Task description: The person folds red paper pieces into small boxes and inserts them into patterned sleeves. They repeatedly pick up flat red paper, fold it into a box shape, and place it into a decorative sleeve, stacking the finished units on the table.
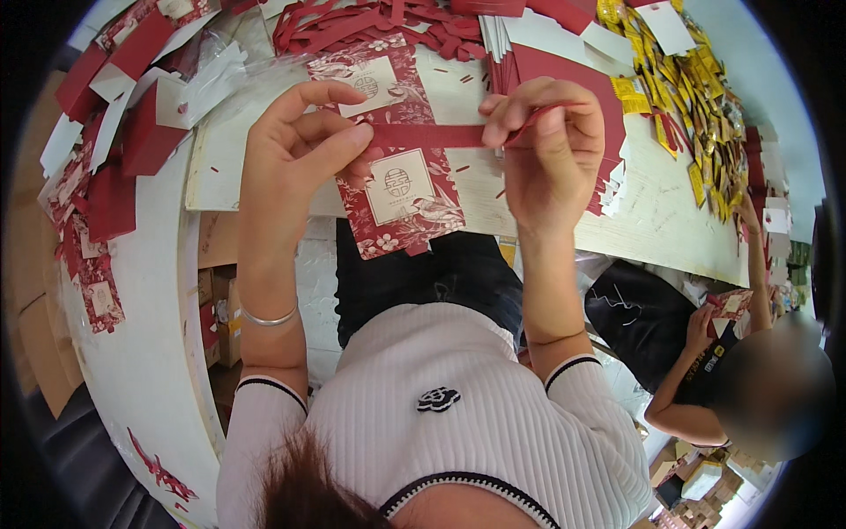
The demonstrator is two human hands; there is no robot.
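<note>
A flat red strip (430, 136) is stretched level between my two hands, above the table. My left hand (304, 141) pinches one end between thumb and fingertips. At the other end, my right hand (557, 145) grips the strip, and its tail bends up over the fingers. Just below lies a red floral-printed card piece (401, 231) with pale square panels and a bird pattern. Its near end sticks out past the table edge over my lap. The strip and my left fingers cover part of its middle.
A heap of loose red strips (374, 26) lies at the back. Stacked red card sheets (560, 66) sit right of it, beside many yellow packets (705, 132). Red boxes (159, 123) crowd the left. At the right, a co-worker's hand (699, 328) holds a printed red piece.
</note>
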